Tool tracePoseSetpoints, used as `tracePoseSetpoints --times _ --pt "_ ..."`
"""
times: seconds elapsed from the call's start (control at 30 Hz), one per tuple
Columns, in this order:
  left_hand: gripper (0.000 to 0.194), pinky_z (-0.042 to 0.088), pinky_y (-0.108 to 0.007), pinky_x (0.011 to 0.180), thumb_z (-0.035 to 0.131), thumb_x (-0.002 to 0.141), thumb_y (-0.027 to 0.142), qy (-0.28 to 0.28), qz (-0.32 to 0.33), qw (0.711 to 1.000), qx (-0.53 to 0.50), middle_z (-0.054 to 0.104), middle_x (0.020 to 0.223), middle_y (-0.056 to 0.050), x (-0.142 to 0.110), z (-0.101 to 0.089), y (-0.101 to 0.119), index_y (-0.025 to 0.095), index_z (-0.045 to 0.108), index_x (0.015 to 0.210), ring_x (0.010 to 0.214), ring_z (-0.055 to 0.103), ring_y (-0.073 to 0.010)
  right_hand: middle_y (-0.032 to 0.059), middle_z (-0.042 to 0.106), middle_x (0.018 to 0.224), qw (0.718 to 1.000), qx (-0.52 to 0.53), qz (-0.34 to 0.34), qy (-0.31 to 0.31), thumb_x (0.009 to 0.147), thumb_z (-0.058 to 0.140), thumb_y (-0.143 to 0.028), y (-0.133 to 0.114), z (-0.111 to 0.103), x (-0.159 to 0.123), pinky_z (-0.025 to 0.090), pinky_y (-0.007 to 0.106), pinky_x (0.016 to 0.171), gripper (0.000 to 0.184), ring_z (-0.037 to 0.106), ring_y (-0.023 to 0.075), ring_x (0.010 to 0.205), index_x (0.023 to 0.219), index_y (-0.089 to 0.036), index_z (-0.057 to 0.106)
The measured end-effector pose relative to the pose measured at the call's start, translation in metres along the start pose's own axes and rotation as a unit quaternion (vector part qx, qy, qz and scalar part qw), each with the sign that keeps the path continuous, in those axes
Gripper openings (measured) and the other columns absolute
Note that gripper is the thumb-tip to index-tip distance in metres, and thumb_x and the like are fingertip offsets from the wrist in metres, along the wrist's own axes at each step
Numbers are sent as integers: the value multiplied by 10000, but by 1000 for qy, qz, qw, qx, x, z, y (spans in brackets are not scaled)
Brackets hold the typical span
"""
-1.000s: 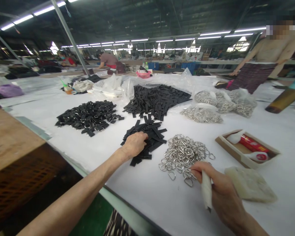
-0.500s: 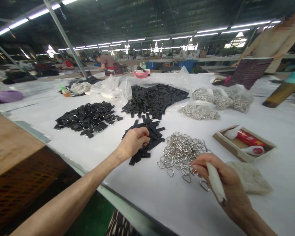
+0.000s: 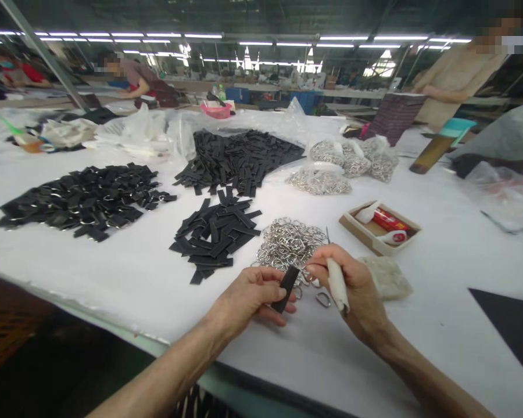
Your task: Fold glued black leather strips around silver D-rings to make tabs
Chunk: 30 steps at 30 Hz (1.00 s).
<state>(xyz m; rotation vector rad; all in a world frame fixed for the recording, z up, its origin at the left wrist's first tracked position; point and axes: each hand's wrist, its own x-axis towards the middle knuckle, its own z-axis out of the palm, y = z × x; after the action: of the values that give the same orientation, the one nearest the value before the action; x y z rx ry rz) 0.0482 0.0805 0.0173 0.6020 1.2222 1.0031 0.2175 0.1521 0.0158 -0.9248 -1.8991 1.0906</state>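
Note:
My left hand (image 3: 257, 296) is closed on a short black strip (image 3: 286, 290), which it holds tilted up between thumb and fingers. Close beside it, my right hand (image 3: 353, 290) grips a tool with a white wrapped handle (image 3: 338, 287) and a thin metal tip. Whether its pinched fingertips also hold a metal ring is too small to tell. Behind both hands lies a heap of silver D-rings (image 3: 290, 241), a few of them loose at its near edge. To the left is a small pile of black strips (image 3: 215, 232).
A larger heap of black strips (image 3: 244, 157) lies behind, and looped strips with rings (image 3: 87, 197) lie at left. Bagged rings (image 3: 320, 179), a tray with glue tubes (image 3: 412, 237), a pale flat pad (image 3: 387, 278) and a bottle (image 3: 433, 152) stand rightward. Other people work beyond.
My left hand has come away from the small pile with a black strip and moved right, beside my right hand. My right hand still holds the tool. The view has turned right.

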Motion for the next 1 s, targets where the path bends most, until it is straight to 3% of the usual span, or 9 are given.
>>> tracePoseSetpoints --times 0.27,0.53,0.73,0.9,1.0 --pt "133 501 -222 460 557 690 149 -5 -19 997 71 679 695 -65 3 12 -2 119 647 784 597 651 -164 -42 544 630 997 -51 36 -35 806 580 -263 0 -1 3 361 217 485 62 466 104 536 803 -214 543" --pt "135 485 -208 482 524 670 111 7 33 988 152 589 615 -5 0 12 2 136 648 717 579 544 -120 -53 510 589 994 -23 31 -103 802 586 -258 -5 -2 2 345 210 466 70 438 99 517 778 -207 544" --pt "59 484 -212 469 538 702 132 -18 17 996 85 639 660 -24 0 15 -1 168 546 748 633 605 -151 -37 545 619 994 14 40 -104 805 586 -259 -8 -6 3 364 211 461 67 456 104 529 790 -200 555" --pt "386 530 -270 498 593 697 127 -12 49 999 5 672 706 -9 -4 16 -6 211 490 1059 678 662 -198 -20 587 680 997 23 22 -75 846 539 -252 -6 -6 4 407 215 494 78 519 113 579 816 -194 582" --pt "526 549 -303 555 615 699 117 2 40 998 -57 696 738 -36 -4 16 -9 183 450 1195 664 673 -198 -12 603 709 998 -43 -37 -26 863 526 -225 -2 -5 1 415 227 522 76 537 120 604 856 -198 597"
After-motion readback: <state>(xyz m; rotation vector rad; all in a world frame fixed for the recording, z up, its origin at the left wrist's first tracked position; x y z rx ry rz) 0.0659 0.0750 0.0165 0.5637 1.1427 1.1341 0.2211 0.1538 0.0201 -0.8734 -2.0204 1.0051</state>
